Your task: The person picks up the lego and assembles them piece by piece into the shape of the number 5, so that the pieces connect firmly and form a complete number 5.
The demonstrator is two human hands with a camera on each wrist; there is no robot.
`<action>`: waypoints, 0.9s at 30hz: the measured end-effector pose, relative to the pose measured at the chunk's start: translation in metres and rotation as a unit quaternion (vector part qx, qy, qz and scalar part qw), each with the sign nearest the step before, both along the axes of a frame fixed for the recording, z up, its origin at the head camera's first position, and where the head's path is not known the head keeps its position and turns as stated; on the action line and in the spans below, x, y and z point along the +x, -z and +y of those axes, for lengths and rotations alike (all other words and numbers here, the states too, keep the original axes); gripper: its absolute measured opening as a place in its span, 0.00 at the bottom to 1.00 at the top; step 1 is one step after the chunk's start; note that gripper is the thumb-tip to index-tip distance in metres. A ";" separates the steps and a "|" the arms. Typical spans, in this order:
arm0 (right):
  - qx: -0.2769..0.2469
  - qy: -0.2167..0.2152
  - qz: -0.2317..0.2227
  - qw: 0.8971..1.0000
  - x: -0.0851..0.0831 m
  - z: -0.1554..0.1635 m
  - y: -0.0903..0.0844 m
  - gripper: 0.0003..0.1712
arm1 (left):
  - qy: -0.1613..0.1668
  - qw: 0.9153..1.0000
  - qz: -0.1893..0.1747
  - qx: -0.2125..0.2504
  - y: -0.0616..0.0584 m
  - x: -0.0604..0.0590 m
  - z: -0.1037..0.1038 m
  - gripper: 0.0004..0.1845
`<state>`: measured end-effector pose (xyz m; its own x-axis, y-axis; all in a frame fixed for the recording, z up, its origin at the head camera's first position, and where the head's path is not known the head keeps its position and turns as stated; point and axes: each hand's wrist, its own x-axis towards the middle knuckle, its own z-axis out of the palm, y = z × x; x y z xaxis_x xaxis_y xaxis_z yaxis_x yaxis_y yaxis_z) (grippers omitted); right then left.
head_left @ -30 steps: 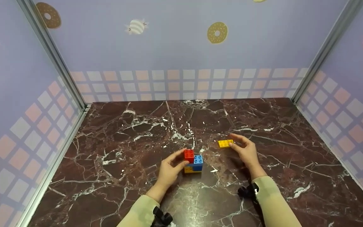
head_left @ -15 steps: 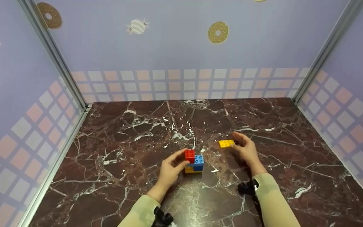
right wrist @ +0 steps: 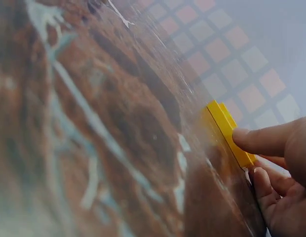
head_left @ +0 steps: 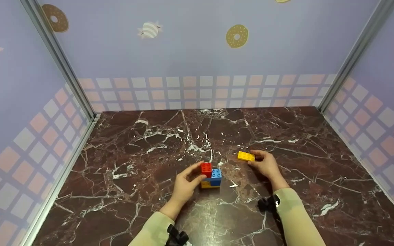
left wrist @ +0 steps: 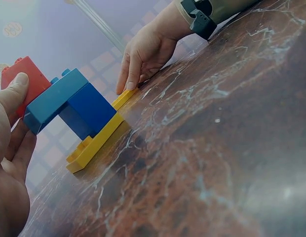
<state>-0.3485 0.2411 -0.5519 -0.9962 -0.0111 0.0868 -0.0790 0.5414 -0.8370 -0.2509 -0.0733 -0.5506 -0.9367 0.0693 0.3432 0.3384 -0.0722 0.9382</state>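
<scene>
While my left hand (head_left: 183, 186) keeps its thumb and fingers round the red brick (head_left: 206, 169) atop the small stack, with the blue brick (head_left: 215, 174) and yellow base plate (left wrist: 94, 143) under it, my right hand (head_left: 267, 165) has slid closer to the loose yellow plate (head_left: 246, 156). Since a second ago that plate has turned slightly on the marble tabletop (head_left: 132, 205), its near end now angled. My right fingertips (right wrist: 247, 139) press its edge, pinching it; the plate lies flat, just right of the stack.
</scene>
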 end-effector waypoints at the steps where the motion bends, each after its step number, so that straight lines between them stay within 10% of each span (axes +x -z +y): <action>1: 0.010 0.002 0.001 1.000 0.000 0.000 0.000 0.27 | 0.000 1.000 -0.001 0.000 0.000 0.000 0.000 0.29; 9: 0.070 0.002 0.013 0.997 0.003 0.000 0.000 0.24 | -0.010 1.000 0.000 -0.014 0.000 0.001 0.000 0.28; 27: 0.024 -0.044 0.039 0.998 0.011 -0.014 -0.015 0.22 | -0.010 1.000 -0.002 -0.009 0.001 0.000 0.000 0.27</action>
